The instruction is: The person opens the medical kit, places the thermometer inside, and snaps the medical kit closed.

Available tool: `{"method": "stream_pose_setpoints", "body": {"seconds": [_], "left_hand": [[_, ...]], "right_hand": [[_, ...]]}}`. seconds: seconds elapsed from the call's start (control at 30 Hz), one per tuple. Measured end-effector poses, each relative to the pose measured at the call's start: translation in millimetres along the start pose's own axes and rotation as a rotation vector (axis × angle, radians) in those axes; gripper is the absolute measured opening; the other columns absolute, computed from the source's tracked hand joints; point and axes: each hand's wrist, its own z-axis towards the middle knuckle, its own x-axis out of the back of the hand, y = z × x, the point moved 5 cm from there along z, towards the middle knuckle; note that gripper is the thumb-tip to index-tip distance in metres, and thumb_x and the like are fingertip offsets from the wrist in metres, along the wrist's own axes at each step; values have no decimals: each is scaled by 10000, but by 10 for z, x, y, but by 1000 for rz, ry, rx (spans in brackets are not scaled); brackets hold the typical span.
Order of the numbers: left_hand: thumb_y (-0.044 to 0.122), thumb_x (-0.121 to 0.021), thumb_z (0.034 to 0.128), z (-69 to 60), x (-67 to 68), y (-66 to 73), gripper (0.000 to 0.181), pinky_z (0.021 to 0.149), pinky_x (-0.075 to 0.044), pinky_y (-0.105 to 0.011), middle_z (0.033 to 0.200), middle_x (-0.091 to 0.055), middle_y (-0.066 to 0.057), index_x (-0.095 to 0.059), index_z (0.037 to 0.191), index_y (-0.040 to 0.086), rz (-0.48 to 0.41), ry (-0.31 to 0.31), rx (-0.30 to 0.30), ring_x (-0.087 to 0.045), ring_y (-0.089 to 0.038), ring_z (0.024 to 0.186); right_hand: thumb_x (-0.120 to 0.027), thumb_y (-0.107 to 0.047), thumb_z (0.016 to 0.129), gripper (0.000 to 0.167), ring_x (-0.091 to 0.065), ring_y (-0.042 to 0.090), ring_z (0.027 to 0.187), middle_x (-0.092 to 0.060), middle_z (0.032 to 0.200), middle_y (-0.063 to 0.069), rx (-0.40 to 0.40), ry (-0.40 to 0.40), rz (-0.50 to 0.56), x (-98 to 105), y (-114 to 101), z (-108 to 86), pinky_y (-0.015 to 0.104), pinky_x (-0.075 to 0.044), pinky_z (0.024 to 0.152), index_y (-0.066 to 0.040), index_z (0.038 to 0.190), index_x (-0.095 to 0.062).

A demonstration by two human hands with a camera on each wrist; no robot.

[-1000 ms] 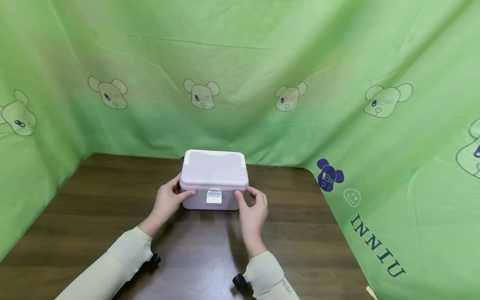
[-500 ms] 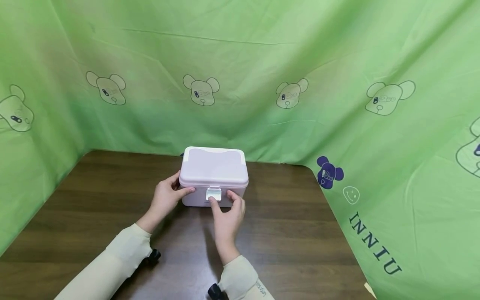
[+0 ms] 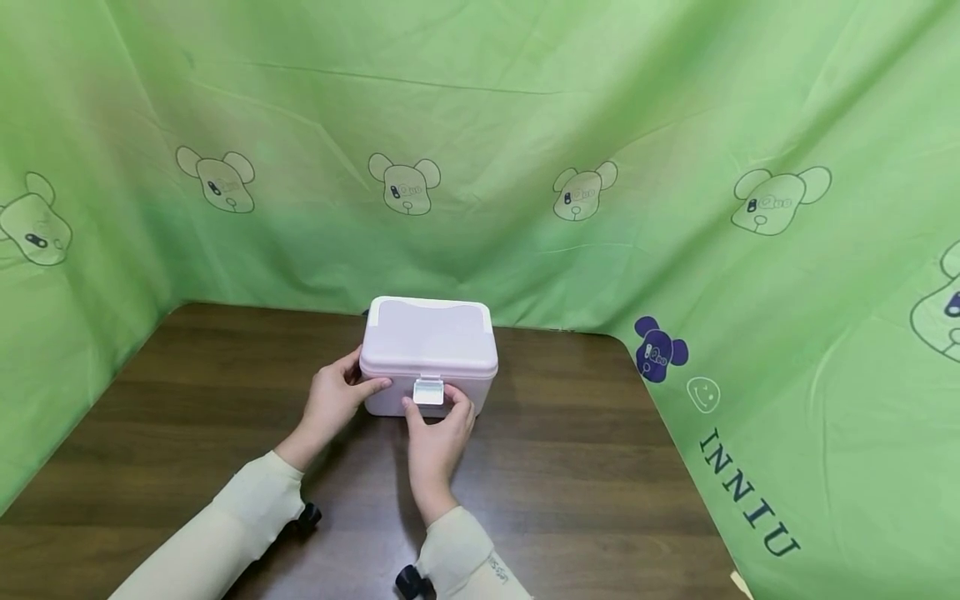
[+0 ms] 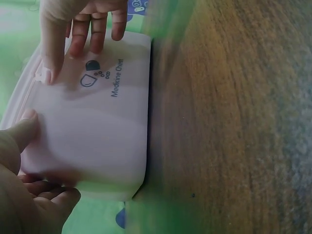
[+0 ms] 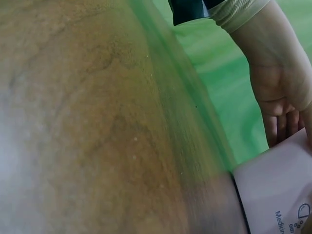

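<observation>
A pale pink medicine box (image 3: 431, 337) with a lidded top stands on the table, its lid down. My left hand (image 3: 330, 406) grips the left front corner, thumb on the front wall and fingers round the side. At the middle of the front, my right hand (image 3: 438, 446) pinches the white latch (image 3: 429, 392), thumb on its left edge and forefinger on its right. In the left wrist view, the front wall (image 4: 97, 131) carries "Medicine Chest" lettering and a capsule print. The right wrist view shows the left hand (image 5: 278, 78) at the box's end; the right fingers are out of sight there.
The brown wooden table (image 3: 585, 467) extends around the box. Behind and beside it hangs a green curtain (image 3: 480, 242) with bear prints, close to the table's back edge. A small pale object (image 3: 741, 583) lies at the right front edge.
My right hand has moved left from the box's right front corner to the latch, where thumb and forefinger now hold its sides. The left hand has kept its grip.
</observation>
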Motion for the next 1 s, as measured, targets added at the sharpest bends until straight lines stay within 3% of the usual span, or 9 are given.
{"method": "stream_pose_setpoints", "body": {"seconds": [0.63,1.0], "left_hand": [[311,-877,829,-23,-15,-10,783,982,-568,-425,1350,-662,-179,-539,1479,35,-6,-6,7,-652,-287,1233],[304,-880,824,-5,5,-6,769,962,-581,-419,1318,-686,-166,-555,1469,42,-4,-7,6,-670,-284,1202]], "right_hand": [[-974,-254,679,673,-528,270,1193,-576,1215,38,-30,-3,-99,-27,36,30,412,-421,1041,-141,1197,-560],[-948,-247,694,589,-531,229,1149,-567,1164,9,37,27,-80,-5,-39,9,377,-431,1009,-131,1116,-554]]}}
